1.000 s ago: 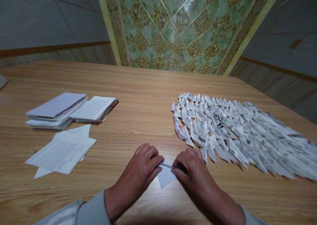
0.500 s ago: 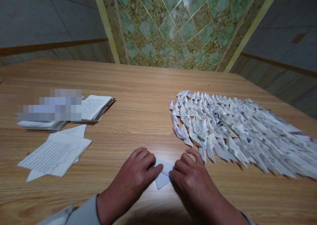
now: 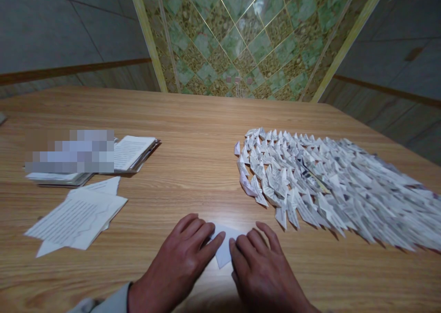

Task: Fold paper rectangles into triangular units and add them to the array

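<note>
A small white folded paper (image 3: 223,252) lies flat on the table in front of me, its lower corner pointing toward me. My left hand (image 3: 182,251) grips its left side, thumb stretched over the top. On the right side, my right hand (image 3: 259,258) presses the paper's edge with curled fingers and the thumb hidden underneath; one finger sticks out apart. Beyond my right hand, rows of folded paper boat-like pieces (image 3: 303,180) spread across the table. Parts of the paper are covered by my fingers.
Loose printed sheets (image 3: 81,214) lie overlapping on the left. Behind them sit stacks of paper (image 3: 132,150), partly blurred out by pixels. The wooden table (image 3: 193,134) runs back to a green tiled wall panel (image 3: 237,42).
My right hand has shifted slightly left and inward over the paper. The horizontal flap edge seen across the paper before no longer shows. My left hand has barely moved.
</note>
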Demonstrator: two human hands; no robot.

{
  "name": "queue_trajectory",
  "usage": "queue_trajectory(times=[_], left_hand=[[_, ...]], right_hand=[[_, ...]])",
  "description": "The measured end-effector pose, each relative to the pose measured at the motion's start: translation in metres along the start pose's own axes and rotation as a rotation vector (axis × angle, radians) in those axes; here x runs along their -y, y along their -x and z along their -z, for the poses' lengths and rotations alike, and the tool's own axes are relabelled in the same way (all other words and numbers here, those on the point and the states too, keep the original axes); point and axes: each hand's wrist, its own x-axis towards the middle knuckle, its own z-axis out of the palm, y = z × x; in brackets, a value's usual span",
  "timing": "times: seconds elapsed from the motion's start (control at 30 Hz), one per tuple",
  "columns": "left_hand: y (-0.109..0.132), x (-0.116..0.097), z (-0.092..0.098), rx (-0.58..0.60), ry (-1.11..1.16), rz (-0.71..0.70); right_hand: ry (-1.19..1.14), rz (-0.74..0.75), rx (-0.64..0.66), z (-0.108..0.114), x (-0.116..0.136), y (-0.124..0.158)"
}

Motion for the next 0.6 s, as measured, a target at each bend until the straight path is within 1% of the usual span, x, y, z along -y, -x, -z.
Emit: queue_trajectory(times=[0.1,0.23,0.37,0.43,0.6], left_hand=[[0.006,0.005,0.005,-0.019,-0.033,0.0],[0.017,0.014,0.01,0.011,-0.069,0.01],[0.025,0.018,0.008,0.012,-0.088,0.029],[0.027,0.018,0.006,-0.007,-0.096,0.031],[0.029,0.021,0.005,-0.034,-0.088,0.039]], right_hand=[[0.03,-0.007,0.018,0.003,-0.002,0.001],[0.049,-0.034,0.036,0.004,-0.002,0.002],[0.075,-0.042,0.09,0.009,-0.003,0.001],[0.082,-0.037,0.126,0.014,-0.004,-0.001],[0.079,-0.051,0.167,0.023,-0.004,-0.004]])
